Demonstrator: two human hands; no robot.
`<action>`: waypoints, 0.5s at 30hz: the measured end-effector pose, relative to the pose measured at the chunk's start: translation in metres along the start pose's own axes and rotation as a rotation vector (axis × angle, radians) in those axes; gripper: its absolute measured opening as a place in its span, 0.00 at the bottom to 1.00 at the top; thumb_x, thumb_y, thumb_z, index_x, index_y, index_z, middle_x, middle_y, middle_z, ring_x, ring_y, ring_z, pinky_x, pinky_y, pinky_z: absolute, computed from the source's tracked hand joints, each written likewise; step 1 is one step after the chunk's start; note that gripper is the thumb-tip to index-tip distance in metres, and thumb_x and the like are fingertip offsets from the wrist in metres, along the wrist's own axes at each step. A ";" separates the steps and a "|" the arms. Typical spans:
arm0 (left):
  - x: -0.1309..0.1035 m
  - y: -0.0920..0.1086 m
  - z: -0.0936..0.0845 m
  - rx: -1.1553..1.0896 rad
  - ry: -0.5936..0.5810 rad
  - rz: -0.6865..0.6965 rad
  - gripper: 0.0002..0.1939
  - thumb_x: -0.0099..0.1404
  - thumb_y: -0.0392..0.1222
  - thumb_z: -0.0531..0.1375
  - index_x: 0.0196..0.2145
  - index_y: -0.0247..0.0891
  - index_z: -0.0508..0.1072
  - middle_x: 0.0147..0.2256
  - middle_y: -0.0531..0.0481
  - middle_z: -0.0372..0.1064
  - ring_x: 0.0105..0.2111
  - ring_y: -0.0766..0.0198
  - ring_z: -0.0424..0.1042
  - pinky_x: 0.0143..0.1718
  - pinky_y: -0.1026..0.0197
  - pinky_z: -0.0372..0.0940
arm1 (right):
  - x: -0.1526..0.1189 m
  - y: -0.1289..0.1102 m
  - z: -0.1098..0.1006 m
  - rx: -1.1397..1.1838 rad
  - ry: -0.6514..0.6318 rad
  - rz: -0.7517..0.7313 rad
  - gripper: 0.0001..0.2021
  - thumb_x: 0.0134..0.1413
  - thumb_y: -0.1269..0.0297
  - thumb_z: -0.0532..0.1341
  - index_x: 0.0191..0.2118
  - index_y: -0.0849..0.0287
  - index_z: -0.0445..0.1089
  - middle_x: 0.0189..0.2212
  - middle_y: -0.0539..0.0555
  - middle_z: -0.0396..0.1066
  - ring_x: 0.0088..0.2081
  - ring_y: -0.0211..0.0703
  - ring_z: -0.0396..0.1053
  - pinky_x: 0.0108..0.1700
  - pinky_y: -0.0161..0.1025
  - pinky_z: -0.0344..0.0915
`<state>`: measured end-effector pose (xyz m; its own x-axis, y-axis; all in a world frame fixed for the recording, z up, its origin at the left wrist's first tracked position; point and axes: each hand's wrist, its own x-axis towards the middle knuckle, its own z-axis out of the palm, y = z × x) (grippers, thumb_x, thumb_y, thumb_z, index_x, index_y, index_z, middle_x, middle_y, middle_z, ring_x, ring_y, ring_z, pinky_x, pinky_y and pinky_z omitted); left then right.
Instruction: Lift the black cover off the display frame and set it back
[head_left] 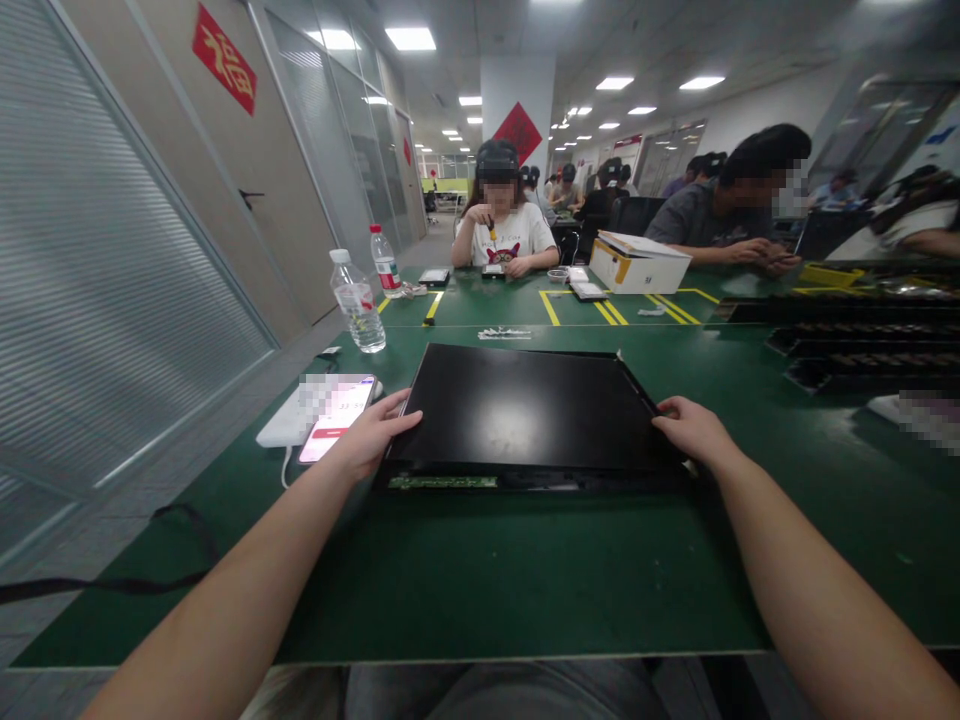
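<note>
A flat black display panel (525, 410) lies glossy side up at the middle of the green table, with a strip of green circuit board (442, 482) showing along its near edge. My left hand (375, 430) grips the panel's left side, thumb on top and fingers curled around the edge. At the opposite side, my right hand (694, 428) holds the right edge between thumb and fingers. A small light tab sticks up at the far right corner.
Left of the panel are a lit phone (337, 418), a white power bank (289, 418) with a cable and two water bottles (360, 305). Dark metal frames (862, 345) are stacked at right. Beyond the green table (495, 600) edge sit other people and a white box (641, 268).
</note>
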<state>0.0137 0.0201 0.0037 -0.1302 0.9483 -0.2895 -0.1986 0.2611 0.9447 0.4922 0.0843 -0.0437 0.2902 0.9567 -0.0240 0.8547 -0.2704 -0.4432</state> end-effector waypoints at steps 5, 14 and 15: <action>-0.001 0.002 0.001 -0.027 -0.013 0.020 0.35 0.54 0.27 0.71 0.60 0.37 0.73 0.43 0.41 0.83 0.42 0.50 0.83 0.38 0.58 0.79 | 0.001 0.001 0.001 -0.001 0.010 -0.016 0.16 0.54 0.61 0.62 0.47 0.58 0.75 0.40 0.58 0.78 0.42 0.52 0.75 0.41 0.43 0.67; -0.001 0.002 -0.002 -0.033 -0.079 0.117 0.29 0.50 0.31 0.74 0.51 0.37 0.80 0.47 0.42 0.82 0.42 0.51 0.83 0.39 0.60 0.78 | 0.003 0.005 0.002 0.037 0.032 -0.037 0.16 0.52 0.61 0.63 0.46 0.59 0.76 0.39 0.59 0.78 0.39 0.51 0.75 0.40 0.43 0.67; -0.001 0.002 -0.001 -0.031 -0.094 0.135 0.30 0.49 0.32 0.75 0.52 0.37 0.79 0.47 0.42 0.82 0.43 0.51 0.83 0.38 0.60 0.77 | 0.003 0.004 0.002 0.043 0.035 -0.033 0.16 0.52 0.61 0.63 0.46 0.59 0.76 0.39 0.59 0.78 0.39 0.51 0.75 0.40 0.43 0.67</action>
<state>0.0120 0.0191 0.0059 -0.0664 0.9874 -0.1433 -0.2156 0.1260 0.9683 0.4957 0.0858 -0.0472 0.2775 0.9605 0.0224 0.8451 -0.2330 -0.4812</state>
